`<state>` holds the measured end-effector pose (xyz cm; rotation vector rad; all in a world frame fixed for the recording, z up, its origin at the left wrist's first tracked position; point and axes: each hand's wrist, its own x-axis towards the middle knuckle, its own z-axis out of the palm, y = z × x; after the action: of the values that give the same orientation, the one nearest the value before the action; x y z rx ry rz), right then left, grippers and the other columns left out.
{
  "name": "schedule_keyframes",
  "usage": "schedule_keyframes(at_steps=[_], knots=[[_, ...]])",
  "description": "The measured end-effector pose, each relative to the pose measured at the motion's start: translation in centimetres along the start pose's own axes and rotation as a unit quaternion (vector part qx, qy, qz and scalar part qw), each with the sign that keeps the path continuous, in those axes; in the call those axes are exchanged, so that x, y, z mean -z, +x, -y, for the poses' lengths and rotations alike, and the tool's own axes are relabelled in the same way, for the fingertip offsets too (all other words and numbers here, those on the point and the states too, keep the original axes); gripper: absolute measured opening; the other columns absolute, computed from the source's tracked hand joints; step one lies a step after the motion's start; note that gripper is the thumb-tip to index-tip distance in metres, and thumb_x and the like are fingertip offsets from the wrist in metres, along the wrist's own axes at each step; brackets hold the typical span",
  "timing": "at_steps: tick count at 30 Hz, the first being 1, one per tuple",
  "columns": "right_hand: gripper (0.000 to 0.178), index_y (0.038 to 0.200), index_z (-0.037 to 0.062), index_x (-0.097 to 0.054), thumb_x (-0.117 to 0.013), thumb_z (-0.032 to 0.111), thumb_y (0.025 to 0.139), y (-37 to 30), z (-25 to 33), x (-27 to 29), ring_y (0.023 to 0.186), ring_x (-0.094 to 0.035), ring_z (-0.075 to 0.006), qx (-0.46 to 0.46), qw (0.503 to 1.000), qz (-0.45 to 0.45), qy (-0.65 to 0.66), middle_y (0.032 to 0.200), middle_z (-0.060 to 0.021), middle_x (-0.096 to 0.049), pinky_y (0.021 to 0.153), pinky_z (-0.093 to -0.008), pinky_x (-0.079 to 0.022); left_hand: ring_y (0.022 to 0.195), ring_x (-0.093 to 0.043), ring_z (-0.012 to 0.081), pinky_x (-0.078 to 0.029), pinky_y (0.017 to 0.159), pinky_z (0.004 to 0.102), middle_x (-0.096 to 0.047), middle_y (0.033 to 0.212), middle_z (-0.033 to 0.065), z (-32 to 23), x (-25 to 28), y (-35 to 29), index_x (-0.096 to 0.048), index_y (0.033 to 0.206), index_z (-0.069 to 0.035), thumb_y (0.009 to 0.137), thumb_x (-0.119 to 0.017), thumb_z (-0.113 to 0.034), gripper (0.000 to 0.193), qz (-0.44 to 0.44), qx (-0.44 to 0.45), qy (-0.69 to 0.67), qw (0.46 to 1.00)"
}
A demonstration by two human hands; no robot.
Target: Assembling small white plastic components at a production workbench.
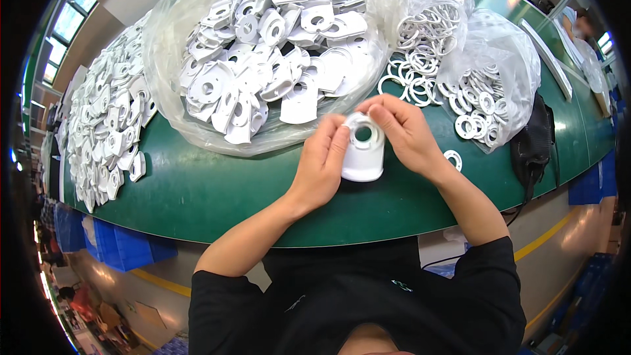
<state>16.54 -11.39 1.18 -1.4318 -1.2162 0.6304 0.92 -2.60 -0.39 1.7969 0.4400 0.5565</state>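
Both hands hold one white plastic part [361, 163] above the green table; it has a flat, flared body and a round ringed hole at its top. My left hand [320, 163] pinches its left edge, thumb pointing up along the side. My right hand [405, 130] grips the upper right, with thumb and fingers on the ring around the hole. The fingertips of the left hand are slightly blurred. A single white ring [453, 158] lies on the table by my right wrist.
A large clear plastic bag [197, 133] of similar white parts lies open ahead. Another heap of parts [108, 135] covers the left side. Two bags at the right hold white rings [485, 102]. A black bag [534, 138] sits at the table's [250, 200] right edge; blue bins [125, 244] stand below left.
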Motion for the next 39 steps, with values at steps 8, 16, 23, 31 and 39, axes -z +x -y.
schedule_keyframes(at_steps=[8,16,23,31,39], knots=[[0.020,0.101,-0.0008,-0.063,-0.053,0.016,0.096,0.0,-0.6,0.3,0.078,-0.054,-0.0051,-0.041,0.995,-0.020,0.091,0.086,-0.0001,-0.063,0.070,-0.0206,-0.044,0.096,-0.055,0.0139,-0.046,0.083,0.0274,-0.056,0.108,0.0087,0.0,-0.1,0.3,-0.038,0.124,-0.003,0.100,-0.041,-0.018,0.029,0.025,0.038,-0.268,0.962],[0.017,0.100,-0.0026,-0.063,-0.055,0.010,0.092,0.0,0.1,0.6,0.078,-0.057,-0.0091,-0.012,0.998,0.066,-0.001,0.086,-0.0042,-0.065,0.073,-0.0226,-0.045,0.064,-0.051,0.0143,-0.039,0.059,0.0311,-0.053,0.066,0.0069,-0.4,1.4,0.6,-0.054,0.085,-0.001,0.096,-0.048,-0.020,0.023,-0.001,0.008,0.030,1.000],[0.018,0.096,-0.0039,-0.063,-0.058,0.013,0.091,-0.4,-0.2,0.2,0.073,-0.057,-0.0066,-0.016,0.997,0.075,-0.031,0.077,-0.0036,-0.065,0.067,-0.0222,-0.046,0.054,-0.040,0.0210,-0.033,0.052,0.0329,-0.047,0.060,0.0122,0.0,1.5,0.7,-0.047,0.074,0.000,0.093,-0.052,-0.015,0.025,-0.040,-0.037,0.134,0.990],[0.018,0.099,-0.0031,-0.061,-0.057,0.014,0.094,-0.5,-0.2,-0.5,0.076,-0.057,-0.0038,-0.068,0.991,0.090,0.067,0.084,-0.0029,-0.065,0.066,-0.0202,-0.045,0.054,-0.042,0.0124,-0.036,0.050,0.0285,-0.050,0.062,0.0055,0.7,1.7,1.1,-0.051,0.087,0.001,0.095,-0.052,-0.021,0.023,-0.031,0.016,-0.070,0.997],[0.015,0.095,0.0067,-0.057,-0.058,0.022,0.095,-0.1,0.0,-1.4,0.073,-0.053,-0.0014,-0.135,0.941,-0.088,0.299,0.083,0.0026,-0.061,0.065,-0.0158,-0.040,0.059,-0.060,0.0200,-0.045,0.053,0.0331,-0.063,0.074,0.0148,-0.2,-0.3,0.1,-0.032,0.119,0.001,0.090,-0.057,-0.012,0.041,0.000,0.010,-0.010,1.000]])
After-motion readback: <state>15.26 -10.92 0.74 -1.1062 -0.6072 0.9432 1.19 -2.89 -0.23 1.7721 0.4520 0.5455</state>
